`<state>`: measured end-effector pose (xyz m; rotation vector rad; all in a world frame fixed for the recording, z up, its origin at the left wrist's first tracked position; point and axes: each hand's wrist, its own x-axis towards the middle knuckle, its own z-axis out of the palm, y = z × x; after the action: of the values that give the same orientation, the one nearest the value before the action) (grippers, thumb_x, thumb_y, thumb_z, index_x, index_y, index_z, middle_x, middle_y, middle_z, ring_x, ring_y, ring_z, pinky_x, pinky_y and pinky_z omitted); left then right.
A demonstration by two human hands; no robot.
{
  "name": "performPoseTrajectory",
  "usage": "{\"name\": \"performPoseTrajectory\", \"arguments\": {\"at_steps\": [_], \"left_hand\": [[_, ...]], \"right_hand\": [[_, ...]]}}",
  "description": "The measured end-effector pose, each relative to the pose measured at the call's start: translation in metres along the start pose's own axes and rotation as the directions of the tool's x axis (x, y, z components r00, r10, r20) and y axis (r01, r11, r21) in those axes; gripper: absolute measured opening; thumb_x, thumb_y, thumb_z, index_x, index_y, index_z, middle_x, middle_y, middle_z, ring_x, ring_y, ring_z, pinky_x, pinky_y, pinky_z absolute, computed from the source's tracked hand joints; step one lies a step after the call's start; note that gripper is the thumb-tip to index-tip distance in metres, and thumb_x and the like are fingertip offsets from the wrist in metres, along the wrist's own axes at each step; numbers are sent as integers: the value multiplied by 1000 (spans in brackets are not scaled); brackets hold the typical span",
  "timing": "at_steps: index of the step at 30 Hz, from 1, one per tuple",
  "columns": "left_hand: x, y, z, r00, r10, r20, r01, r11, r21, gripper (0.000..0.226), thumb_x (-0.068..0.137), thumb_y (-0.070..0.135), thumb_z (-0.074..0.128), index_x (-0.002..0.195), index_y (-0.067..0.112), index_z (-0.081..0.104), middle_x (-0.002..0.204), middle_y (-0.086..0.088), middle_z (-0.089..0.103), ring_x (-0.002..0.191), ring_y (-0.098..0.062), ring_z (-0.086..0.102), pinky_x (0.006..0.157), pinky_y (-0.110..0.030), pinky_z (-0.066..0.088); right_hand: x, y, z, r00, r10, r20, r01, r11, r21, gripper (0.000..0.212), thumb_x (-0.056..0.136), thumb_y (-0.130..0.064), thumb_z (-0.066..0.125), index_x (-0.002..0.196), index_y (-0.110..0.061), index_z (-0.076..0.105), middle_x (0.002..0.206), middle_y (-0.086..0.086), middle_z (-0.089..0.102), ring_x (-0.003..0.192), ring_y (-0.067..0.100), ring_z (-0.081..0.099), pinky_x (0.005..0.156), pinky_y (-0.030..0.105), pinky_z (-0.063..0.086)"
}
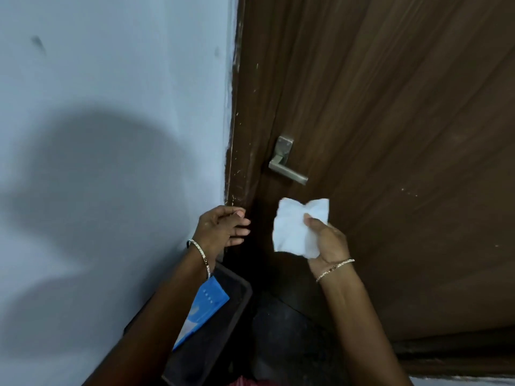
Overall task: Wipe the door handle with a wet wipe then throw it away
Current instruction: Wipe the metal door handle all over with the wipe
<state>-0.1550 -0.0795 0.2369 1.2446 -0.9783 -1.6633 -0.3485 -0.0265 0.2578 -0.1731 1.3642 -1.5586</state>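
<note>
A metal lever door handle sticks out from the brown wooden door. Just below it, my right hand pinches a crumpled white wet wipe, which hangs a short way under the lever without touching it. My left hand is held by the door frame's edge, fingers loosely apart and empty. Both wrists wear thin bangles.
A dark bin stands on the floor beneath my left forearm, against the pale blue wall. A blue and white wipe packet lies on or in it. Dark floor shows at the door's foot.
</note>
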Motion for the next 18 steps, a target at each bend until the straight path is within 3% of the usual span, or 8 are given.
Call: {"name": "performPoseTrajectory", "arguments": {"at_steps": [1,3,5,7,10,13,15,18], "left_hand": [[12,4,8,1000,-2,-11,2,1000,4,11,92,17,65,100,12,70,86,-6,76,71,-16,73,57,-23,57],[34,10,23,1000,-13,-9,13,1000,24,10,92,17,64,100,13,69,87,-6,75,72,-15,72,62,-26,58],[52,14,37,1000,-17,6,17,999,36,10,92,18,64,100,13,69,88,-7,75,74,-17,72,66,-29,58],[68,15,50,1000,-21,2,20,999,31,8,93,18,63,98,14,69,86,-5,74,74,-16,72,66,-28,58],[85,10,64,999,-30,-24,30,999,19,7,94,18,61,94,16,68,80,-2,75,68,-12,71,63,-26,58],[98,1,69,997,-42,-64,43,999,18,7,93,17,62,93,14,69,78,-3,75,65,-11,72,57,-24,57],[102,-3,67,994,-52,-98,53,999,10,7,92,16,63,91,13,70,79,-5,76,66,-13,72,57,-25,56],[110,-9,65,988,-77,-134,77,997,-7,8,92,15,63,87,15,69,81,-6,77,68,-15,72,58,-26,55]], "right_hand": [[12,-11,3,978,-180,-103,176,983,-45,22,94,-2,64,115,5,67,96,11,72,95,29,66,81,38,55],[35,-31,10,795,-577,-187,513,804,-303,9,94,-11,67,101,-8,72,81,-8,69,83,9,68,73,23,51],[55,-41,19,545,-837,-58,674,478,-564,8,95,-20,65,94,-14,70,71,-14,64,69,-5,64,64,11,44],[76,-40,30,405,-904,136,685,201,-700,7,95,-18,63,92,-12,67,69,-2,67,62,6,63,58,18,41],[101,-23,43,452,-758,471,704,-21,-710,21,86,-2,68,106,-4,72,101,15,77,92,31,72,81,32,49],[112,-6,43,518,-542,662,712,-157,-685,35,86,-20,74,118,-5,72,133,14,67,128,27,61,109,40,44],[117,-8,41,511,-542,667,713,-165,-681,41,90,-38,73,117,-8,74,135,11,66,129,22,61,109,41,45],[125,-21,40,514,-549,659,748,-90,-658,25,96,-28,68,109,-10,78,126,8,72,119,19,68,98,39,53]]}}
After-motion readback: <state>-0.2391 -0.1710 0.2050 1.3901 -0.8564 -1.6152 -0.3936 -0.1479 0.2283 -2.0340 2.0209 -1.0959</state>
